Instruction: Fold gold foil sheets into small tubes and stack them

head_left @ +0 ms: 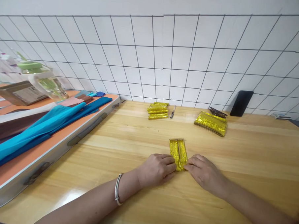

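Note:
A piece of shiny gold foil paper [174,147] lies on the wooden table, both sides folded in so that a narrow seam runs down its middle. At its lower left edge, my left hand [159,168] is closed, fingers curled and pressing on the paper. My right hand [205,174] pinches the lower right corner with thumb and fingertips. The parts of the paper under my fingertips are hidden. Farther back are several folded gold strips [158,111] and, to the right, a stack of gold foil sheets [210,123].
A pen [173,112] lies beside the folded strips. Against the tiled wall leans a black phone [241,103], with a dark crumpled wrapper [217,112] nearby. On the left, an orange-topped surface [65,121] holds blue cloth [39,128], a cardboard box [21,92] and a green-lidded bottle [45,79].

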Demonstrator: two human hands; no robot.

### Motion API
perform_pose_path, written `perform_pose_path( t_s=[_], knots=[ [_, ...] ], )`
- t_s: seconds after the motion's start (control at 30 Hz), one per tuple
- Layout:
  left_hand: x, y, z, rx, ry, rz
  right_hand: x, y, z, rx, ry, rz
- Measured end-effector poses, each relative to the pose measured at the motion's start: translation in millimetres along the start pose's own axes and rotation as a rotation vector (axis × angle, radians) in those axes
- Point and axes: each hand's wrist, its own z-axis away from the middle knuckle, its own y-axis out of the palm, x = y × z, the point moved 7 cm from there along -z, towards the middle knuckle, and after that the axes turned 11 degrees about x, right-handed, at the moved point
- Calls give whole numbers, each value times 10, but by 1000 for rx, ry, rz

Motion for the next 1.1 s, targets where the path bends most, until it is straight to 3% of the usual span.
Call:
perform_pose_path(
  t_s=[0.2, 0.53, 0.77, 1.1],
  knots=[
    [16, -25, -18, -3, -110, 56, -86, -7, -2, -49, 43, -130],
    [81, 98, -38, 24, -279, 122, -183, 57, -35, -37, 126, -277],
    [248, 130, -65, -56, -359, 244, -232, 16, -59, -48, 211, -332],
    [356, 192, -50, -171, -369, 434, -347, 46, -44, -95, 258, -397]
  ],
)
